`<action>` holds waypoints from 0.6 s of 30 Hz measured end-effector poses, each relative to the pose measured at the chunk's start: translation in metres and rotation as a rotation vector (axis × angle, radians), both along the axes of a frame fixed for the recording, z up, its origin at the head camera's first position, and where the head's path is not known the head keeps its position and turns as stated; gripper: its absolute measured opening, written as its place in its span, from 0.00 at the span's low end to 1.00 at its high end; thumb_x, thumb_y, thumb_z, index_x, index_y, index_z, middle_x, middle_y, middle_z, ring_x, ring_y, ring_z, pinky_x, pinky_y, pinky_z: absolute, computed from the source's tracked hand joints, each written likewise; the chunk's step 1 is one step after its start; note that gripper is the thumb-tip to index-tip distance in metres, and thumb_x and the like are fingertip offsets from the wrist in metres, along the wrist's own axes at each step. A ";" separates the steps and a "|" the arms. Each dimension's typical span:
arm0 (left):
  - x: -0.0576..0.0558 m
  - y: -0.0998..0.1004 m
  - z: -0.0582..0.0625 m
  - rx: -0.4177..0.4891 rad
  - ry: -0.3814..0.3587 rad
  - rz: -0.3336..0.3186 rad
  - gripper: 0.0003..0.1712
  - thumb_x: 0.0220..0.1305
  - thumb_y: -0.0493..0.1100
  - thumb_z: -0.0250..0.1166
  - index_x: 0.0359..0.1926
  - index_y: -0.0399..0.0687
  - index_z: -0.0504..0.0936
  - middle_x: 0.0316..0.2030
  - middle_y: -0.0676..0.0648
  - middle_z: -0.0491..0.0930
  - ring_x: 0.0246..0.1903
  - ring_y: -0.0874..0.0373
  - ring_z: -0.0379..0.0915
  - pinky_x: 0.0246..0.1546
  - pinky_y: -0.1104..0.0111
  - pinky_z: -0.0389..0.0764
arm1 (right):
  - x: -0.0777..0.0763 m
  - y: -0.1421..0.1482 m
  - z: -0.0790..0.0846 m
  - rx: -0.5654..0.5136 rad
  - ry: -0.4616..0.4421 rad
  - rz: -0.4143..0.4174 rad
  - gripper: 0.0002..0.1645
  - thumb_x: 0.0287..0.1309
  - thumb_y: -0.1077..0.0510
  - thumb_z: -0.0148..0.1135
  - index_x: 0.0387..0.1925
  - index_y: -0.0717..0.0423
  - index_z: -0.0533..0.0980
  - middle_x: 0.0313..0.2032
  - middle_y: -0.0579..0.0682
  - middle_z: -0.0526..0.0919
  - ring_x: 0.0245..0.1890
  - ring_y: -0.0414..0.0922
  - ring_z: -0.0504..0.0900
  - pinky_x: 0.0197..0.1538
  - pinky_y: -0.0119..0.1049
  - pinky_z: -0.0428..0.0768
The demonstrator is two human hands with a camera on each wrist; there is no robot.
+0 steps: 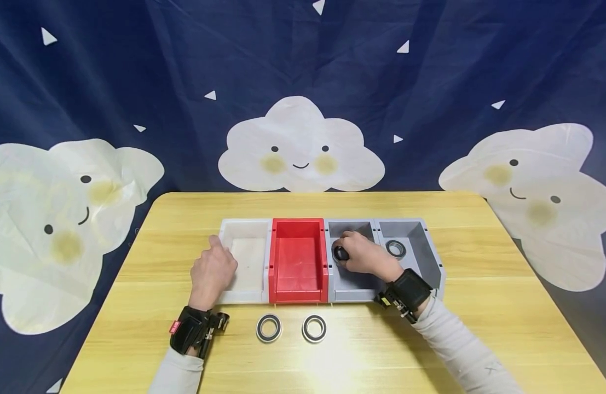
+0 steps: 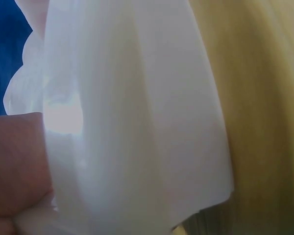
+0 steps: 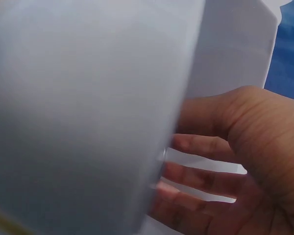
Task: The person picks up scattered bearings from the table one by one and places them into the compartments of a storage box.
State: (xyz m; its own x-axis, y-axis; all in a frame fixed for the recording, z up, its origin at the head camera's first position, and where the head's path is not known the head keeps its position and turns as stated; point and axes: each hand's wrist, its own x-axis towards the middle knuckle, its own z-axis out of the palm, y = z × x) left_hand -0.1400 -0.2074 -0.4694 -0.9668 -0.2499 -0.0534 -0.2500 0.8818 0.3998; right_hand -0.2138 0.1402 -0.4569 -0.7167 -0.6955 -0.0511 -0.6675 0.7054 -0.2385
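Note:
My left hand (image 1: 214,271) grips the left wall of the white bin (image 1: 248,262) at the row's left end. In the left wrist view the bin's pale wall (image 2: 112,122) hides most of the fingers. My right hand (image 1: 364,254) reaches into the left grey bin (image 1: 354,282) and pinches a black rounded object (image 1: 340,253), with what looks like a ring edge beside it. A grey wall (image 3: 88,107) covers the fingertips in the right wrist view. One ball bearing (image 1: 396,249) lies in the right grey bin (image 1: 428,251).
Between the white and grey bins stands a red bin (image 1: 298,265). Two ball bearings, a left one (image 1: 269,328) and a right one (image 1: 314,329), lie on the wooden table (image 1: 371,355) before the bins. A dark blue cloud-patterned curtain (image 1: 184,82) hangs behind.

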 end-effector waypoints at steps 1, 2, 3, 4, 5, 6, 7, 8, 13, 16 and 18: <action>0.000 0.000 0.000 0.000 0.003 0.001 0.17 0.75 0.44 0.47 0.51 0.30 0.62 0.26 0.30 0.78 0.22 0.38 0.78 0.17 0.52 0.74 | 0.000 0.000 0.000 -0.004 -0.002 -0.005 0.15 0.50 0.63 0.74 0.41 0.60 0.83 0.32 0.52 0.77 0.32 0.44 0.73 0.36 0.36 0.76; 0.000 0.000 0.001 -0.003 0.009 0.000 0.17 0.75 0.44 0.47 0.51 0.30 0.62 0.26 0.30 0.78 0.22 0.37 0.78 0.17 0.52 0.74 | 0.000 0.000 -0.001 -0.005 -0.001 -0.008 0.15 0.50 0.62 0.75 0.41 0.60 0.83 0.32 0.52 0.77 0.32 0.43 0.73 0.36 0.36 0.76; 0.000 0.000 0.001 -0.003 0.010 0.001 0.17 0.75 0.44 0.47 0.51 0.30 0.62 0.26 0.29 0.78 0.22 0.37 0.78 0.17 0.52 0.74 | 0.001 0.000 0.000 -0.006 0.002 -0.012 0.15 0.50 0.62 0.75 0.41 0.59 0.83 0.32 0.52 0.77 0.32 0.44 0.73 0.36 0.37 0.76; 0.000 0.000 0.001 -0.003 0.011 0.001 0.17 0.75 0.43 0.47 0.50 0.30 0.62 0.26 0.29 0.78 0.22 0.37 0.79 0.17 0.52 0.74 | 0.001 0.000 -0.001 -0.005 0.006 -0.012 0.15 0.50 0.62 0.75 0.41 0.59 0.83 0.32 0.52 0.77 0.31 0.44 0.73 0.36 0.37 0.76; 0.000 0.000 0.000 -0.003 0.014 0.001 0.17 0.75 0.43 0.47 0.50 0.30 0.62 0.26 0.29 0.78 0.22 0.36 0.79 0.17 0.52 0.74 | 0.001 0.000 -0.001 -0.005 0.010 -0.013 0.15 0.50 0.62 0.75 0.41 0.59 0.83 0.32 0.52 0.77 0.31 0.43 0.74 0.35 0.37 0.76; 0.000 0.000 0.000 -0.003 0.016 0.000 0.17 0.74 0.43 0.47 0.50 0.30 0.62 0.26 0.29 0.78 0.22 0.36 0.79 0.17 0.52 0.74 | 0.002 0.000 0.000 -0.005 0.016 -0.014 0.15 0.50 0.62 0.75 0.41 0.59 0.83 0.32 0.52 0.77 0.31 0.43 0.74 0.35 0.37 0.77; 0.000 0.000 0.000 -0.002 0.018 0.000 0.17 0.74 0.43 0.47 0.50 0.30 0.62 0.26 0.29 0.78 0.22 0.36 0.79 0.17 0.52 0.74 | 0.003 0.000 0.000 -0.003 0.021 -0.013 0.15 0.50 0.62 0.76 0.41 0.59 0.83 0.33 0.52 0.77 0.31 0.43 0.74 0.35 0.37 0.77; 0.000 0.000 0.000 -0.002 0.021 -0.001 0.17 0.74 0.43 0.47 0.50 0.30 0.62 0.25 0.30 0.78 0.22 0.37 0.79 0.17 0.52 0.74 | 0.004 0.000 0.000 -0.001 0.026 -0.013 0.15 0.50 0.61 0.76 0.41 0.59 0.83 0.33 0.52 0.77 0.31 0.43 0.74 0.35 0.36 0.77; 0.000 0.000 0.000 -0.007 0.024 -0.001 0.17 0.74 0.43 0.47 0.51 0.30 0.62 0.25 0.30 0.78 0.22 0.37 0.79 0.17 0.52 0.74 | 0.007 0.002 0.005 -0.012 0.067 0.001 0.18 0.51 0.61 0.76 0.44 0.60 0.83 0.34 0.52 0.78 0.33 0.43 0.76 0.37 0.37 0.78; 0.000 0.001 0.000 -0.008 0.016 0.001 0.18 0.75 0.43 0.47 0.51 0.29 0.62 0.26 0.30 0.78 0.22 0.37 0.79 0.17 0.52 0.74 | 0.009 0.004 0.010 -0.033 0.087 0.008 0.19 0.52 0.62 0.76 0.47 0.61 0.82 0.36 0.54 0.80 0.35 0.45 0.77 0.39 0.38 0.80; 0.000 0.001 0.000 -0.006 0.009 0.004 0.18 0.75 0.43 0.47 0.52 0.30 0.62 0.26 0.30 0.78 0.22 0.38 0.78 0.17 0.52 0.74 | 0.011 0.006 0.015 -0.050 0.096 0.011 0.20 0.52 0.62 0.76 0.48 0.61 0.82 0.39 0.55 0.81 0.38 0.47 0.80 0.42 0.40 0.82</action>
